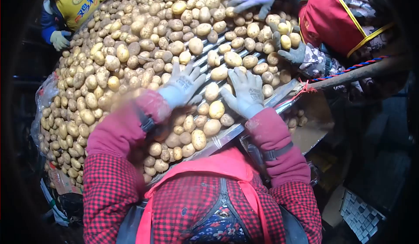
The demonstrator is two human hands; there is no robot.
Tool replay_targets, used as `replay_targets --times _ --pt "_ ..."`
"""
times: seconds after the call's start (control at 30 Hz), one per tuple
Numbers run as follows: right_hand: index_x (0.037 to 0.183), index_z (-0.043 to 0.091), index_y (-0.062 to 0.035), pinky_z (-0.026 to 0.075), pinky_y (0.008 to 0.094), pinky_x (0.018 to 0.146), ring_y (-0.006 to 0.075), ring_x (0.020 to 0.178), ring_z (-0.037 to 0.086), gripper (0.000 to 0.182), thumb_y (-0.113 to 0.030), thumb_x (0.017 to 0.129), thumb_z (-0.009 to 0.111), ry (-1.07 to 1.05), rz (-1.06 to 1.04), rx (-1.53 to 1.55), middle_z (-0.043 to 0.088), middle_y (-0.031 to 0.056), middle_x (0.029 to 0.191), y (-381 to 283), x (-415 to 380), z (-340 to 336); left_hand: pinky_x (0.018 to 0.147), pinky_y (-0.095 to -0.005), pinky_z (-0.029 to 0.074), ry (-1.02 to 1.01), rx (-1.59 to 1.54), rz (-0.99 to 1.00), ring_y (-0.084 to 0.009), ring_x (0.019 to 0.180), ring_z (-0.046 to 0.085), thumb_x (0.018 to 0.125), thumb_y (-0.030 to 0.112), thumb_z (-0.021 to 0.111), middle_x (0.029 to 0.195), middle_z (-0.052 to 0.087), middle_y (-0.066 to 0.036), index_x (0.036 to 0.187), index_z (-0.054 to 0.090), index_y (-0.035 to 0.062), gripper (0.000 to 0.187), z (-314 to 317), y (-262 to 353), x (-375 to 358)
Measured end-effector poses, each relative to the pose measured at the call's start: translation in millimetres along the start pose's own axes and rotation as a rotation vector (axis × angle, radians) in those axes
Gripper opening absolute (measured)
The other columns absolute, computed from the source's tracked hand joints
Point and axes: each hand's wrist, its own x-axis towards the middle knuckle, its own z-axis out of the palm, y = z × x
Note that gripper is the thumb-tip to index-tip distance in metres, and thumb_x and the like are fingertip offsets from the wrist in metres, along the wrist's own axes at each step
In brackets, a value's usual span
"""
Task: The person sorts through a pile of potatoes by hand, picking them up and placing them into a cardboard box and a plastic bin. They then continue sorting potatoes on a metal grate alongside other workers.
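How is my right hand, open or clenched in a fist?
Open: your right hand shows its fingers extended rather than curled, reaching among the potatoes. Whatever lies under the palm is hidden.

The yellow apron (73, 8) bears "鸡精" in large blue characters (88, 5).

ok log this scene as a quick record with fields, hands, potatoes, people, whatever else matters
left hand: gray-gloved, open, palm down among the potatoes
right hand: gray-gloved, open, palm down beside potatoes
potatoes: large spread-out pile, several with brown patches
metal bars: partly bare near the hands
others: yellow-aproned person, upper left; red-aproned person, upper right
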Motion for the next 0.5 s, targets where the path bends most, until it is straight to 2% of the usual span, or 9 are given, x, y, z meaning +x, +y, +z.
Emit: replay_targets --times 0.07,0.13,0.17,0.27,0.33,0.37,0.4,0.47,0.5 --pt "0.128 0.066 -0.0137 0.036 0.054 0.105 0.0322 0.12 0.052 0.051 -0.043 0.086 0.07 0.047 -0.027 0.027 0.058 0.0112 0.139 -1.2 -6.4 0.6 0.1 -0.0675 0.04 0.16 -0.058 0.069 -0.0377 0.126 0.055 0.091 0.048 0.067 0.126 0.062 -0.017 0.137 0.061 0.0154 0.056 -4.1 1.7 -10.0" --pt "0.124 0.067 -0.0124 0.036 0.0526 0.105 0.0311 0.116 0.054 0.047 -0.041 0.086 0.07 0.096 -0.054 0.049 0.061 0.0103 0.136 -1.7 -10.1 2.2 0.093 -0.0536 0.05 -0.108 -0.428 -0.003 -0.0341 0.103 0.067 0.094 0.039 0.067 0.101 0.07 -0.015 0.122 0.07 0.0123 0.038 -36.2 -9.3 10.1" --pt "0.121 0.068 -0.0117 0.036 0.0531 0.106 0.031 0.115 0.055 0.045 -0.04 0.087 0.07 0.124 -0.066 0.06 0.062 0.0101 0.134 -2.6 -11.2 4.0 0.081 -0.046 0.054 0.236 -0.447 -0.033 -0.0345 0.091 0.07 0.094 0.039 0.065 0.097 0.073 -0.013 0.122 0.07 0.0126 0.038 -34.5 -9.6 13.2" --pt "0.119 0.07 -0.01 0.035 0.0554 0.106 0.0311 0.117 0.055 0.039 -0.034 0.087 0.07 0.199 -0.059 0.102 0.064 0.0095 0.129 -8.7 -14.6 10.1 0.089 -0.0465 0.052 0.528 -0.327 -0.012 -0.0343 0.102 0.068 0.095 0.03 0.068 0.109 0.073 -0.013 0.128 0.068 0.0143 0.037 -46.3 -32.6 60.0" --pt "0.124 0.07 -0.009 0.032 0.0578 0.113 0.0324 0.124 0.055 0.042 -0.032 0.089 0.071 0.197 -0.038 0.165 0.065 0.0116 0.133 -8.7 -15.7 14.0 0.098 -0.0493 0.045 0.623 -0.11 -0.049 -0.0335 0.119 0.061 0.095 0.034 0.067 0.128 0.067 -0.012 0.137 0.063 0.0167 0.046 -38.9 -44.5 93.1" --pt "0.122 0.07 -0.0076 0.032 0.0568 0.112 0.0321 0.123 0.055 0.039 -0.029 0.09 0.071 0.215 -0.069 0.246 0.067 0.0117 0.128 -8.1 -15.6 11.6 0.102 -0.0542 0.039 0.491 -0.107 -0.135 -0.0333 0.131 0.052 0.094 0.041 0.067 0.143 0.058 -0.011 0.142 0.058 0.0185 0.054 -35.8 -48.8 106.7" --pt "0.122 0.07 -0.0076 0.032 0.0568 0.112 0.0321 0.123 0.055 0.039 -0.029 0.09 0.071 0.22 -0.063 0.243 0.067 0.0117 0.128 -7.4 -14.7 8.8 0.107 -0.0595 0.038 0.382 -0.09 -0.222 -0.037 0.139 0.046 0.095 0.049 0.064 0.153 0.051 -0.013 0.149 0.053 0.0204 0.062 -24.4 -56.0 121.0" --pt "0.122 0.07 -0.0068 0.033 0.0558 0.111 0.0321 0.122 0.056 0.038 -0.028 0.09 0.071 0.209 -0.077 0.266 0.067 0.012 0.128 -5.9 -15.4 5.6 0.114 -0.0619 0.035 0.456 -0.211 -0.272 -0.041 0.145 0.04 0.095 0.054 0.061 0.159 0.045 -0.014 0.152 0.05 0.0223 0.066 14.7 -70.9 138.9" --pt "0.122 0.069 -0.0063 0.034 0.0549 0.111 0.0325 0.122 0.056 0.039 -0.026 0.089 0.071 0.218 -0.06 0.274 0.067 0.0122 0.129 -6.9 -16.4 6.4 0.118 -0.0638 0.031 0.42 -0.236 -0.295 -0.043 0.149 0.036 0.096 0.054 0.06 0.164 0.04 -0.014 0.155 0.047 0.0238 0.068 12.2 -67.3 134.4"
